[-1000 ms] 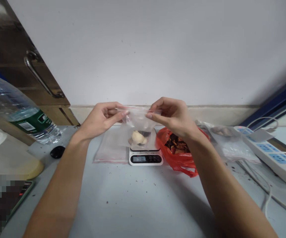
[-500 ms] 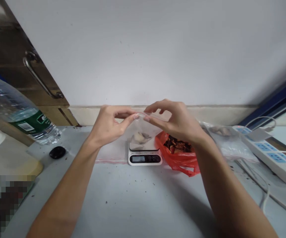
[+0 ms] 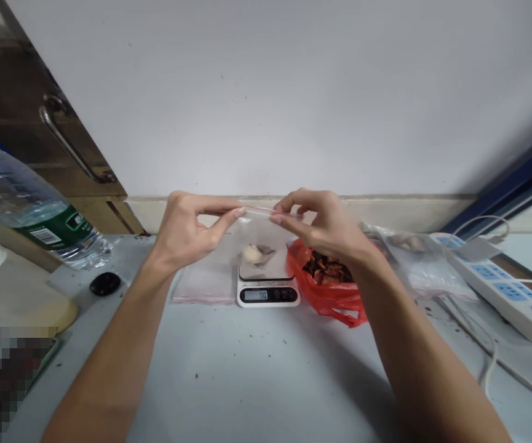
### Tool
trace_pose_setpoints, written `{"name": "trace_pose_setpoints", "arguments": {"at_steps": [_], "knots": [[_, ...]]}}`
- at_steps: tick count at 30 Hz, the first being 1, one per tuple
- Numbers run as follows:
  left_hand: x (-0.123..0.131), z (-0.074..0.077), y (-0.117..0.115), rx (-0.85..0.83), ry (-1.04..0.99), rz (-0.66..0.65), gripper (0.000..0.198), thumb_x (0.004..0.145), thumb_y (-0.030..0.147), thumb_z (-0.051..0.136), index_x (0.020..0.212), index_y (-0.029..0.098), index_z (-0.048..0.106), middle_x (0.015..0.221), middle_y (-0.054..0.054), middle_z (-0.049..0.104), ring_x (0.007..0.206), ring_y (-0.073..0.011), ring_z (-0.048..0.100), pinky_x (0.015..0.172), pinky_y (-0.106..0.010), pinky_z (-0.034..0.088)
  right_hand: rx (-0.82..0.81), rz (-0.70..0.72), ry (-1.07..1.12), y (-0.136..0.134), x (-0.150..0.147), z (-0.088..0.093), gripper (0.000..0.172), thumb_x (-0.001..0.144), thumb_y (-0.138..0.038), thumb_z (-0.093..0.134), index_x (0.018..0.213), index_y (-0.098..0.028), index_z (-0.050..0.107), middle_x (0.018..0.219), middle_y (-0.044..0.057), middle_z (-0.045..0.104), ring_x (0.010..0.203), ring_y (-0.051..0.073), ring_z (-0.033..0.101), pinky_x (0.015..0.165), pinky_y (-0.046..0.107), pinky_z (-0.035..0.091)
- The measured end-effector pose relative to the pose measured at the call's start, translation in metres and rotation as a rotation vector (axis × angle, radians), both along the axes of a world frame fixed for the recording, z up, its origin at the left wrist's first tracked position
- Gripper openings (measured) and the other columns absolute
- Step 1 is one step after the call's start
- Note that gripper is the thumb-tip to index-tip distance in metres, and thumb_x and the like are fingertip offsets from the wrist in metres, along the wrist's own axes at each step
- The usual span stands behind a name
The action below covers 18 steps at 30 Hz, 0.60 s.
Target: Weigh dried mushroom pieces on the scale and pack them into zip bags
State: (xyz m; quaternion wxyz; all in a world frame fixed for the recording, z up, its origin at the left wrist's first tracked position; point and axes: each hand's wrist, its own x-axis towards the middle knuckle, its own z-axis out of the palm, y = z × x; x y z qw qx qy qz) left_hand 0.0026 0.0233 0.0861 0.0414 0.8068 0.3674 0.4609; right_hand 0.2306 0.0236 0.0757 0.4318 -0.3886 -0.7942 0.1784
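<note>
A clear zip bag [image 3: 262, 229] with pale and brownish pieces at its bottom hangs between my hands. My left hand [image 3: 194, 231] pinches the left end of its top edge between thumb and fingers. The right part of that edge is pinched in my right hand [image 3: 318, 221]. Below and behind the bag stands a small white scale [image 3: 269, 303], its display reading 0.0. Right of the scale sits an open red plastic bag [image 3: 334, 303] of dark reddish-brown dried pieces, partly hidden by my right forearm. Flat clear bags [image 3: 203, 286] lie left of the scale.
A large water bottle [image 3: 53, 227] and a black round object [image 3: 105, 283] are at the left. More clear bags [image 3: 436, 271], a white power strip [image 3: 510, 295] and cables [image 3: 491, 351] lie at the right. A wall [image 3: 266, 111] rises behind the table.
My left hand has moved left along the bag's top edge, away from my right hand. The edge is now stretched straighter, and the bag spreads wider.
</note>
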Motion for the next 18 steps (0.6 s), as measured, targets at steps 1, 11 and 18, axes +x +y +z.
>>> {"name": "trace_pose_setpoints", "arguments": {"at_steps": [1, 11, 18], "knots": [[-0.003, 0.001, 0.001, -0.01, -0.01, 0.021, 0.013, 0.086, 0.028, 0.07, 0.084, 0.027, 0.083, 0.091, 0.001, 0.083, 0.081, -0.0218, 0.08, 0.068, -0.027, 0.064, -0.009, -0.014, 0.004, 0.002, 0.004, -0.001, 0.019, 0.084, -0.035, 0.066, 0.077, -0.018, 0.073, 0.081, 0.005, 0.075, 0.075, 0.018, 0.062, 0.069, 0.031, 0.046], [-0.006, 0.007, -0.003, 0.041, 0.095, 0.121, 0.016, 0.088, 0.034, 0.069, 0.087, 0.027, 0.084, 0.089, 0.001, 0.083, 0.081, -0.0231, 0.08, 0.055, -0.024, 0.06, -0.041, -0.206, -0.167, 0.002, 0.021, 0.005, 0.029, 0.084, -0.038, 0.068, 0.064, -0.019, 0.063, 0.062, 0.002, 0.065, 0.061, 0.015, 0.055, 0.059, 0.029, 0.037], [0.028, 0.031, -0.001, 0.121, 0.138, -0.119, 0.019, 0.092, 0.03, 0.064, 0.088, 0.027, 0.082, 0.096, 0.002, 0.083, 0.092, -0.0213, 0.079, 0.082, -0.028, 0.062, -0.154, -0.173, -0.33, -0.012, 0.049, 0.021, 0.029, 0.078, -0.047, 0.077, 0.075, -0.018, 0.071, 0.076, 0.005, 0.073, 0.069, 0.018, 0.063, 0.062, 0.029, 0.045]]}}
